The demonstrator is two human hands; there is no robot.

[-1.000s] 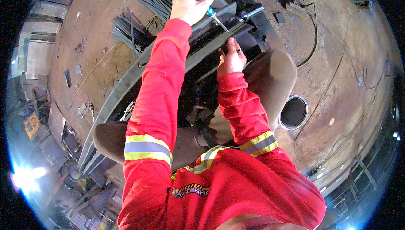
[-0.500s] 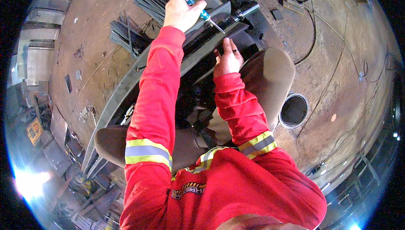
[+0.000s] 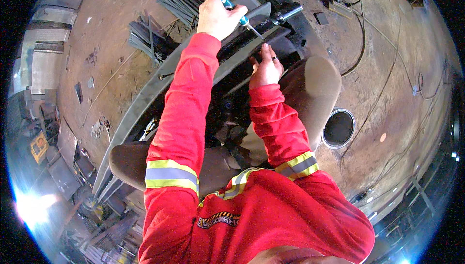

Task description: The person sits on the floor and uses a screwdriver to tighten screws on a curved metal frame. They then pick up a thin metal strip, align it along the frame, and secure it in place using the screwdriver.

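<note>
We clasp a screwdriver (image 3: 244, 21) in our left grip (image 3: 216, 17), its tip right of that grip by a metal bar (image 3: 236, 62), and cannot tell whether our right grip (image 3: 266, 69), beside it, pinches anything.

Rods (image 3: 175, 1) are lying ahead and left, beyond the beam (image 3: 130, 119).
A container (image 3: 338, 128) is sitting right of the right leg (image 3: 317, 82); a cable (image 3: 363, 41) is lying ahead of it.

Stained brown floor (image 3: 106, 27), glaring white light (image 3: 34, 207) lower left
</note>
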